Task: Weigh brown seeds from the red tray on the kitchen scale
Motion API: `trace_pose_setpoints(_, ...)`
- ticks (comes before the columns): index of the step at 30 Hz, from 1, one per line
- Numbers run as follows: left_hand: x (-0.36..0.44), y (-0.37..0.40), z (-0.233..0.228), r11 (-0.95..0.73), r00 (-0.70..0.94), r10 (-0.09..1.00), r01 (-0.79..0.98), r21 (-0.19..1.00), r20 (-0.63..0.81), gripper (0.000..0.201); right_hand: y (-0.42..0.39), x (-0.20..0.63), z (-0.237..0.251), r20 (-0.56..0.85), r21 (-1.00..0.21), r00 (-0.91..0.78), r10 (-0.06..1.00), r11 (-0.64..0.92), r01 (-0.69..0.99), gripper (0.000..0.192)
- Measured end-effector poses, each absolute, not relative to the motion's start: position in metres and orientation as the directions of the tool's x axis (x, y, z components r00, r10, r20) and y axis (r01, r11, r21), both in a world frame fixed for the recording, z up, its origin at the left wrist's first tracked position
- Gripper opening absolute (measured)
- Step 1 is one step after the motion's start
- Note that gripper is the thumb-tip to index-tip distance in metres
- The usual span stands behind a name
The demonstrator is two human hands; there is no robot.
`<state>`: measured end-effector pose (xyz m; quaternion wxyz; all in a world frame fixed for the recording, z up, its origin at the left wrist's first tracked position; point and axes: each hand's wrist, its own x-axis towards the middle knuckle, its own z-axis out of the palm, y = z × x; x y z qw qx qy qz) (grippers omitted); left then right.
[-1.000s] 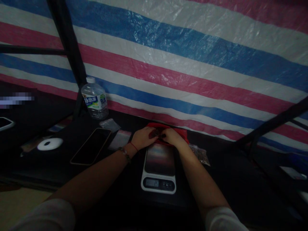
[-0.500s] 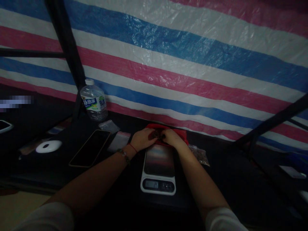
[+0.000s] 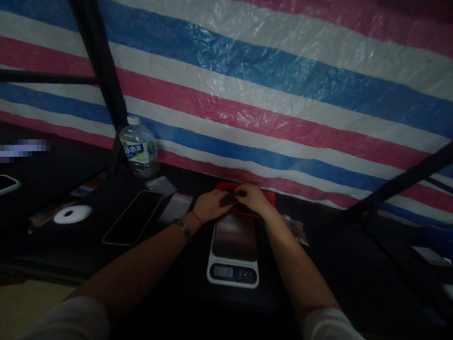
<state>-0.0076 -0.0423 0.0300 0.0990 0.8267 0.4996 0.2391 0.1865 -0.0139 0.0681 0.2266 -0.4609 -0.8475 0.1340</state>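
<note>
A red tray or bag (image 3: 269, 196) lies just beyond the digital scale (image 3: 233, 279), with small dark brown pieces (image 3: 240, 206) on it. My left hand (image 3: 211, 205) reaches in from the left, its fingers curled at the pieces. From the right, my right hand (image 3: 254, 198) bends over the same pieces, fingertips pinched together close to the left ones. It is too dark to tell exactly what the fingers hold. The scale's metal plate (image 3: 234, 238) carries nothing, and its lit display seems to read about 25.
Left of the scale lie a clear zip bag (image 3: 176, 208), a phone (image 3: 132, 219), another small clear bag (image 3: 162, 185) and a white round object (image 3: 72, 214). A plastic bottle (image 3: 139, 153) stands behind them. A bag of brown bits (image 3: 297, 231) lies on the right. Striped sheeting (image 3: 269, 108) hangs behind.
My right hand has lifted slightly and its fingers have shifted, showing more of the dark pieces. My left hand stays nearly in place.
</note>
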Motion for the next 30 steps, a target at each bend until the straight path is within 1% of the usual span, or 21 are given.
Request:
trace_pose_setpoints(3, -0.007, -0.043, 0.031, -0.515, 0.406, 0.851, 0.77, 0.377, 0.333, 0.038, -0.019, 0.18, 0.072, 0.276, -0.463, -0.483, 0.831, 0.555, 0.691, 0.014)
trace_pose_setpoints(6, -0.007, -0.043, 0.032, -0.519, 0.418, 0.849, 0.772, 0.366, 0.323, 0.036, -0.022, 0.175, 0.073, 0.243, -0.488, -0.529, 0.813, 0.574, 0.658, 0.013)
trace_pose_setpoints(12, -0.006, -0.043, 0.031, -0.503, 0.377, 0.856, 0.766, 0.4, 0.355, 0.037, -0.026, 0.172, 0.075, 0.23, -0.564, -0.534, 0.813, 0.559, 0.608, 0.02)
trace_pose_setpoints(14, -0.006, -0.043, 0.031, -0.489, 0.361, 0.863, 0.769, 0.411, 0.352, 0.036, -0.026, 0.173, 0.075, 0.251, -0.555, -0.539, 0.804, 0.576, 0.601, 0.019)
trace_pose_setpoints(18, -0.006, -0.044, 0.033, -0.473, 0.355, 0.875, 0.772, 0.424, 0.33, 0.032, -0.027, 0.171, 0.074, 0.346, -0.523, -0.517, 0.783, 0.618, 0.586, 0.015)
trace_pose_setpoints(23, -0.004, -0.044, 0.032, -0.48, 0.356, 0.871, 0.764, 0.432, 0.339, 0.031, -0.026, 0.165, 0.069, 0.331, -0.523, -0.496, 0.803, 0.594, 0.611, 0.011)
trace_pose_setpoints(30, -0.002, -0.043, 0.029, -0.45, 0.324, 0.885, 0.783, 0.429, 0.335, 0.033, -0.024, 0.161, 0.064, 0.406, -0.523, -0.454, 0.793, 0.609, 0.597, 0.011)
